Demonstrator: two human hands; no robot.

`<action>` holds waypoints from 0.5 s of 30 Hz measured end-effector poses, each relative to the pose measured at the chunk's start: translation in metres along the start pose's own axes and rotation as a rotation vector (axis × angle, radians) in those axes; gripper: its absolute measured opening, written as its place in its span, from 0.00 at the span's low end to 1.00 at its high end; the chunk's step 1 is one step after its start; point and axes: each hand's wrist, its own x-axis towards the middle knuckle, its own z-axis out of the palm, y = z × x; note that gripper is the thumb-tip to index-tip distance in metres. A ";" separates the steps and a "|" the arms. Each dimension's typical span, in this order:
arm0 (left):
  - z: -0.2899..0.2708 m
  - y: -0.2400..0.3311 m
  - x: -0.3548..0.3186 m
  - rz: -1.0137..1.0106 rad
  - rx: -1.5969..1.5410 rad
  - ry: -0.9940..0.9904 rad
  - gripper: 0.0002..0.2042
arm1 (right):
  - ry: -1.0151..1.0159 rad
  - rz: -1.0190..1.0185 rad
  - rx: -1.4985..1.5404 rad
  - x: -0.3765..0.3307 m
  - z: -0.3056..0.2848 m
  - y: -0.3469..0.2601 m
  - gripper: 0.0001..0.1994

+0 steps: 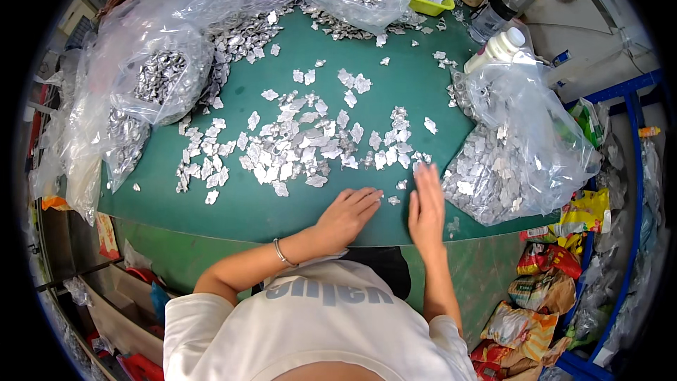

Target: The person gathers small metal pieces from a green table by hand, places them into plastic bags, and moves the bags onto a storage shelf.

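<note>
Silver pieces (303, 144) lay loose across the middle of the green table (416, 77)

Far left, a clear bag (169, 85) bulged with small metal parts; left hand (347, 217) was palm down at the near side of the scatter, fingers close together, could not tell whether it pinched anything; two stray pieces (393, 200) lay between the hands; right hand (427, 208) had fingers pressed together, thumb parted, fingertips at the scatter's right end, contact unclear; just right, another clear bag (493, 169) held similar pieces
</note>
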 end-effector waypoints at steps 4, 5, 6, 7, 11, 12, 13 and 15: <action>-0.011 -0.006 -0.001 -0.169 0.138 0.037 0.19 | -0.182 0.024 -0.460 0.022 0.001 0.022 0.20; -0.016 -0.010 -0.001 -0.234 0.189 0.050 0.19 | -0.191 0.029 -0.481 0.019 0.001 0.021 0.21; -0.019 -0.013 -0.003 -0.306 0.242 0.066 0.19 | -0.208 0.043 -0.499 0.014 0.001 0.018 0.22; -0.021 -0.017 -0.007 -0.334 0.285 0.074 0.21 | -0.227 0.057 -0.520 0.008 -0.001 0.012 0.22; -0.011 -0.005 0.002 -0.248 0.122 0.026 0.25 | -0.255 0.106 -0.394 -0.024 0.005 -0.016 0.24; -0.009 -0.002 0.008 -0.188 0.080 0.004 0.25 | -0.241 0.131 -0.301 -0.029 0.006 -0.026 0.24; -0.007 0.000 0.016 -0.129 0.039 -0.017 0.25 | -0.240 0.093 -0.257 -0.030 0.005 -0.033 0.21; -0.004 0.003 0.034 -0.047 -0.057 -0.043 0.25 | -0.199 0.133 -0.109 -0.027 -0.002 -0.033 0.20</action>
